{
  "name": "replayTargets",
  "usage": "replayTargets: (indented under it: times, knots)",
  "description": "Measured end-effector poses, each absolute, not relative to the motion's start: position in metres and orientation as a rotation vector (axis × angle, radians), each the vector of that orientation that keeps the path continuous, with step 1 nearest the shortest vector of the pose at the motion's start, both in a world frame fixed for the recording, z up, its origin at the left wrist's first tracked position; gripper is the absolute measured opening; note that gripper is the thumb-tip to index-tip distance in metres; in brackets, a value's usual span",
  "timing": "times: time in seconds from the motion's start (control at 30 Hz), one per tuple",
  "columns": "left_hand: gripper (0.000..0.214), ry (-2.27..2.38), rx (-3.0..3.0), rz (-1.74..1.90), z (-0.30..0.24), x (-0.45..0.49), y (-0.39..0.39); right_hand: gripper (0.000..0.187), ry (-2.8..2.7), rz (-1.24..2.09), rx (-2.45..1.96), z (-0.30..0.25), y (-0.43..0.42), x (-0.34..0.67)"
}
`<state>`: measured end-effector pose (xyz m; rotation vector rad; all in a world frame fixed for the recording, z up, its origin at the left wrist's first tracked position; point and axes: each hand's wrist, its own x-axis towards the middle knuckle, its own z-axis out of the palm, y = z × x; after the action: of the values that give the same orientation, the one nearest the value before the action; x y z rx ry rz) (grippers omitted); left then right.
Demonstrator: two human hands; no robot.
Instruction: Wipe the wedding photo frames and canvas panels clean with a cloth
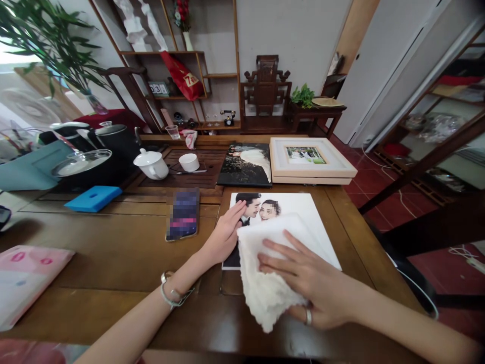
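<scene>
Looked like mid-wipe: pressed the white cloth (pixel 265 247) flat onto the lower part of the photo print (pixel 299 205) with the right hand (pixel 303 283), fingers spread open, thumb tucked at the cloth's lower edge. Steadied the print's left edge with the left hand (pixel 223 237), fingers straight and open, gripping nothing. Found the print lying flat on the wooden table (pixel 113 253), just right of the phone (pixel 183 214). Called next, probably, for even strokes toward the uncovered upper part, with firm steadying at the left edge.

Setting: home tea room. Evidence: wooden tea table (pixel 113 258) with teapot (pixel 150 164) and cup (pixel 188 162); open display shelves (pixel 166 52); carved chair (pixel 266 83); potted plant (pixel 56 45); framed wedding photograph (pixel 310 156); wedding print (pixel 299 210).
</scene>
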<state>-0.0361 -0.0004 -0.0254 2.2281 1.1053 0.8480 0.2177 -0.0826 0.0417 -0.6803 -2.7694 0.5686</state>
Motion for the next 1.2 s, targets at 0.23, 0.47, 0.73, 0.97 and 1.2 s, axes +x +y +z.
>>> replayTargets:
  times: [0.23, 0.47, 0.73, 0.97, 1.2]
  knots:
    - [0.047, 1.196, 2.217, 0.804, -0.023, -0.034, -0.002, 0.035, -2.532, 0.430, -1.043, 0.038, 0.006, 0.221]
    - [0.047, 1.192, 2.226, 0.807, -0.022, -0.033, -0.002, 0.035, -2.504, 0.388, -1.020, 0.030, -0.016, 0.220]
    - [0.048, 1.179, 2.228, 0.810, -0.024, -0.034, 0.000, 0.054, -2.730, 0.623, -0.723, 0.042, -0.087, 0.231]
    - [0.046, 1.206, 2.219, 0.817, -0.023, -0.034, -0.001, 0.037, -2.514, 0.396, -1.127, 0.031, 0.002, 0.248]
    - [0.047, 1.193, 2.226, 0.832, -0.023, -0.034, -0.001, 0.039, -2.491, 0.336, -1.145, 0.028, -0.012, 0.257]
